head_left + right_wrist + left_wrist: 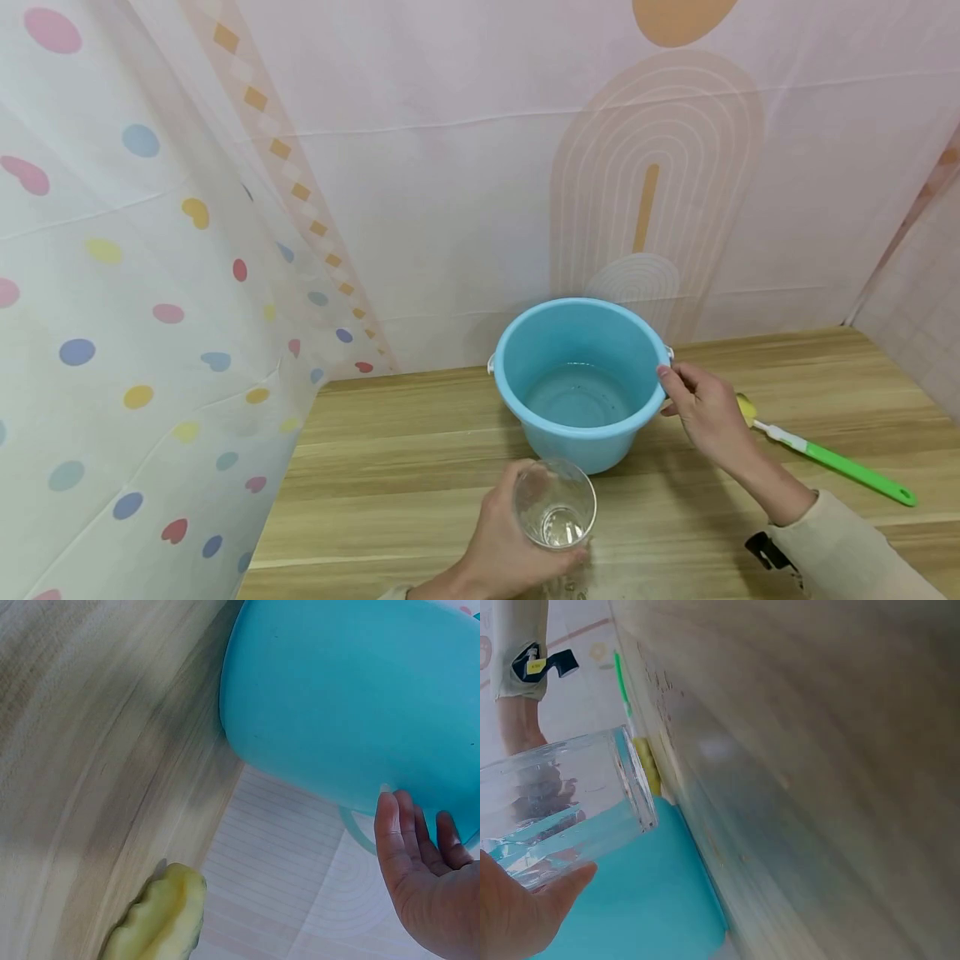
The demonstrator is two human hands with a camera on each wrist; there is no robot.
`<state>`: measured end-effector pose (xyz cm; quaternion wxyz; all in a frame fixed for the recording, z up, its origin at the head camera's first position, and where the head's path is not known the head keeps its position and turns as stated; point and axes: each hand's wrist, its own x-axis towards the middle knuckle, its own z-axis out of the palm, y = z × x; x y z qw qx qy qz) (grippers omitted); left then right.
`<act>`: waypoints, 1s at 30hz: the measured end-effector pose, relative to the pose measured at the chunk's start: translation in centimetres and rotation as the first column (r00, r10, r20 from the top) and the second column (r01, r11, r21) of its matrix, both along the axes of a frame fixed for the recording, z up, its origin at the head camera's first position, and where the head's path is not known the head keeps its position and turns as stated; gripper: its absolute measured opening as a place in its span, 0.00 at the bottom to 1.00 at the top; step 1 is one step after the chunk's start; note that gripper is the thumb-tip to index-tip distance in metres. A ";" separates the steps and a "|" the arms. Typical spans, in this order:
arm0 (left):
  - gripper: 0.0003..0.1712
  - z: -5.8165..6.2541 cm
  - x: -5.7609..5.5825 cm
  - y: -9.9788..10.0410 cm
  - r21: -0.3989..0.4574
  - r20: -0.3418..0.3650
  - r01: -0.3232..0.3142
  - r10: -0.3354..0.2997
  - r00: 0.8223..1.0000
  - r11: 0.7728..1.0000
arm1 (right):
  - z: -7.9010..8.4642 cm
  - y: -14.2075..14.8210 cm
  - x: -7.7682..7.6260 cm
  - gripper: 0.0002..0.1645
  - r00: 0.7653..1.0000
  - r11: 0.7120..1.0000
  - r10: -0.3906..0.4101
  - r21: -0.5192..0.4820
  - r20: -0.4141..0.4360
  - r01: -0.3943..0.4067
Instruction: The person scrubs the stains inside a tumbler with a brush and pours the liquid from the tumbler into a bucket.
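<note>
My left hand (491, 537) grips a clear drinking cup (555, 496) in front of the bucket, its mouth turned toward the head camera. In the left wrist view the cup (570, 795) lies tilted on its side, the thumb against its wall. A light blue bucket (577, 454) stands on the table with shallow water (577, 398) at its bottom. At the bucket's right rim, my right hand (705, 412) pinches the edge, thumb on top. The right wrist view has its fingers (397, 832) against the bucket's outer wall (352, 705).
Right of the bucket lies a bottle brush with a green handle (855, 471) and a yellow sponge head (746, 408). Water drops wet the wooden table (390, 467) under the cup. Patterned curtains (450, 208) hang behind and at both sides.
</note>
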<state>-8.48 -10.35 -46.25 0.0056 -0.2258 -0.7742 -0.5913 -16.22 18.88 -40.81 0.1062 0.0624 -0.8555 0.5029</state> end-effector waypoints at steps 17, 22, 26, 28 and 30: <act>0.48 -0.5 0.0 0.7 -0.119 0.036 0.091 -0.087 0.996 0.989 | 0.1 0.0 -0.1 0.26 1.000 1.000 -0.015 0.006 -0.004 0.015; 0.48 -0.4 0.0 0.7 -0.156 0.024 0.096 -0.093 0.995 0.983 | 0.1 0.0 0.1 0.26 1.000 1.000 -0.012 0.015 0.002 0.012; 0.48 -0.3 0.0 0.7 -0.151 0.035 0.115 -0.111 0.993 0.982 | 0.1 0.0 0.1 0.26 1.000 1.000 -0.012 0.012 0.004 0.011; 0.49 -0.3 -0.1 0.7 -0.153 0.042 0.119 -0.114 0.993 0.981 | 0.0 0.0 0.1 0.26 1.000 1.000 -0.011 0.009 0.004 0.011; 0.49 -0.2 -0.1 0.8 -0.154 0.044 0.124 -0.119 0.992 0.980 | 0.0 0.0 0.1 0.26 1.000 1.000 -0.011 0.007 0.005 0.011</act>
